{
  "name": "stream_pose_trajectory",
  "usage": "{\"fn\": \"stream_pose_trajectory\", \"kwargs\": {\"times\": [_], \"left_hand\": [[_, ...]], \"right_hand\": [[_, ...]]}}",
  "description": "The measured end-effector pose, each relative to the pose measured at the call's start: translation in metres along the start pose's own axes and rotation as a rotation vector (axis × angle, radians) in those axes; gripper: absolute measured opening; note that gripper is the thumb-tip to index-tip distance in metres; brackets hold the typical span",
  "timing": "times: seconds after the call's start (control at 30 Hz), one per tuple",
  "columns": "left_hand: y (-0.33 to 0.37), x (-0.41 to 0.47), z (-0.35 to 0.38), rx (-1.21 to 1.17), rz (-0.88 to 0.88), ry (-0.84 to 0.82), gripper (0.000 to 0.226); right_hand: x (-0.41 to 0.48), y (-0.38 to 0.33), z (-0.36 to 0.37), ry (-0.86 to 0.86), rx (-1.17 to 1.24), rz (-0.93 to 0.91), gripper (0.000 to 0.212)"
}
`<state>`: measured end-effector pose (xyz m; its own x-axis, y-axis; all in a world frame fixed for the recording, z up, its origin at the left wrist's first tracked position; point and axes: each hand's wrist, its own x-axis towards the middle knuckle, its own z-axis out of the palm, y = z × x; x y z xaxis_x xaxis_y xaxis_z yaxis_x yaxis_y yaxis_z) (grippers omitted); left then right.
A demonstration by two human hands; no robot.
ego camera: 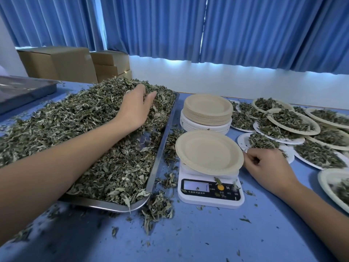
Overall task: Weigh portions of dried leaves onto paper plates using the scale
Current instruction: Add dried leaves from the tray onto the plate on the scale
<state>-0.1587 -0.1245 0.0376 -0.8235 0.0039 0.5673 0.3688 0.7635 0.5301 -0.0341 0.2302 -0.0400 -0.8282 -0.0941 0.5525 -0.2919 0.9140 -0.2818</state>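
Your dried leaves [85, 118], heaped left of the scale [209, 193], are light and crumbly (scoop loosely, they shed). The paper plate [207, 152] on the scale is flimsy. Your left hand [135, 108] curls into the heap, gripping leaves; your right hand [264, 163], just right of the scale, is loosely curled, empty.

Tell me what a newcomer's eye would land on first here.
The big heap of dried leaves overflowing the metal tray on the left grabs the eye first, with the left hand dug into it. Next comes the empty paper plate on the white scale in the middle, then the filled plates overlapping at the right.
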Motion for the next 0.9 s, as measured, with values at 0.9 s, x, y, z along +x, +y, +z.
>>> {"fn": "stream_pose_trajectory", "kwargs": {"times": [0.9], "left_hand": [[0.043, 0.044, 0.005, -0.493, -0.444, 0.194, 0.047]], "right_hand": [[0.000, -0.001, -0.002, -0.045, 0.019, 0.047, 0.053]]}}
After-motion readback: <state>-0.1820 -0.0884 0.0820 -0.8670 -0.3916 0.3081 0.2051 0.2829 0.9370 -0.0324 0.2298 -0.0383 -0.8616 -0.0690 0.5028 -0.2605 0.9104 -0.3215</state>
